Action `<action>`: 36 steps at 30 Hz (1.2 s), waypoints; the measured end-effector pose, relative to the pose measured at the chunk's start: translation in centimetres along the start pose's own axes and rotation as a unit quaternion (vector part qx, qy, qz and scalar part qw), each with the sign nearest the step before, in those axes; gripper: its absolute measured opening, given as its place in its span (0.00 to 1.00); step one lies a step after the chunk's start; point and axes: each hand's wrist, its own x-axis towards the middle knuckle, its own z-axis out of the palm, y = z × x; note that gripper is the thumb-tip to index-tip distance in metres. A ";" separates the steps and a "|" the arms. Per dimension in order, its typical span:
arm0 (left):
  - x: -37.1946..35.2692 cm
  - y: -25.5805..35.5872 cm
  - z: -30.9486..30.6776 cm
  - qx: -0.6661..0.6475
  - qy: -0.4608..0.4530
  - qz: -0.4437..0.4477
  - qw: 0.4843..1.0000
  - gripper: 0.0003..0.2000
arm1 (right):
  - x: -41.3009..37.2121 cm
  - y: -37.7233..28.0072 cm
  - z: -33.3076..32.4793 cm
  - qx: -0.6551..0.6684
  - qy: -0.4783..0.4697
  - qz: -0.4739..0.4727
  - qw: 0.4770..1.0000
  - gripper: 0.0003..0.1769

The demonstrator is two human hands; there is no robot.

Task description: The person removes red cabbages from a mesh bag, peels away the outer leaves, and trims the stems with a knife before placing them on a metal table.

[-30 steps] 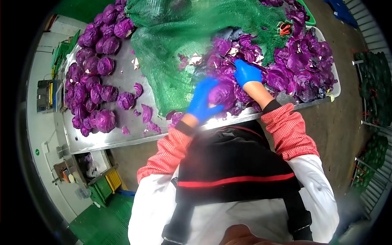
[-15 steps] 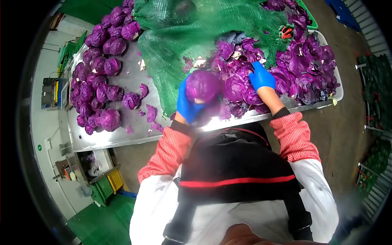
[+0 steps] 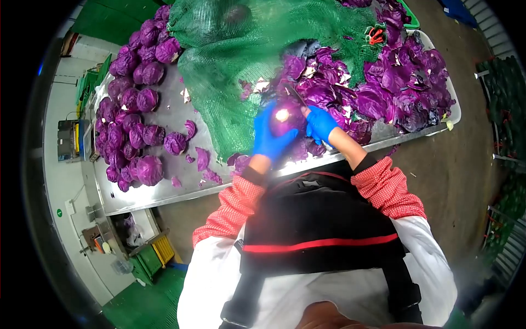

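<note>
My left hand (image 3: 268, 138), in a blue glove, is wrapped round a red cabbage (image 3: 289, 122) from the left and below. The pale cut stem end of this head faces up. A knife (image 3: 296, 95) is in my right hand (image 3: 322, 125), also gloved in blue, close against the right side of the cabbage. Its blade points up and to the left; the handle is mostly hidden in my fingers. Beyond and to the right of both hands lie torn purple cabbage leaves (image 3: 378, 101) in a heap.
Several whole red cabbages (image 3: 129, 101) are piled on the left of the metal table (image 3: 189, 159). A green mesh net (image 3: 213, 71) covers the middle, with a red-handled tool (image 3: 376, 36) on it. A green crate (image 3: 411, 15) stands at the far right.
The cabbage has turned so its stem end faces up. My right hand has left the leaf heap, moving left and down to the cabbage, and the knife blade now shows.
</note>
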 end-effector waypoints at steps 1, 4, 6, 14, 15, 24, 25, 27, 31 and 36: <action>-0.2 -0.3 0.8 0.011 0.002 -0.029 1.000 0.45 | 0.7 1.2 0.1 -0.105 0.034 -0.046 0.993 0.23; 0.0 0.9 1.6 0.035 0.000 -0.076 0.996 0.45 | -1.1 0.6 0.0 -0.289 0.136 -0.080 0.944 0.18; 0.7 1.3 1.9 0.058 -0.009 -0.105 0.993 0.44 | -3.3 -0.4 -0.2 -0.342 0.191 -0.135 0.910 0.15; 3.0 2.9 2.8 0.111 -0.071 -0.119 0.984 0.46 | -5.6 0.6 -0.9 -0.448 0.189 -0.153 0.860 0.09; 3.1 3.2 2.9 0.124 -0.070 -0.121 0.982 0.46 | -5.1 0.9 -0.9 -0.451 0.199 -0.150 0.857 0.09; 2.8 2.2 4.1 0.153 -0.006 -0.044 0.987 0.44 | -0.6 -1.4 -3.9 -0.418 0.154 0.011 0.895 0.20; 2.4 2.0 3.8 0.118 -0.002 -0.052 0.992 0.44 | -1.8 -2.3 -3.1 -0.427 0.149 -0.014 0.892 0.20; 1.9 1.6 3.3 0.078 -0.006 -0.061 0.995 0.44 | -3.5 -4.4 -1.2 -0.441 0.143 -0.073 0.883 0.18; 0.6 1.4 2.5 0.050 -0.007 0.000 0.999 0.45 | -0.7 -2.8 -1.0 -0.391 0.232 -0.105 0.885 0.20; -0.6 1.2 1.4 -0.066 0.001 0.007 0.998 0.40 | 0.3 -2.5 -2.6 -0.394 0.251 -0.081 0.880 0.15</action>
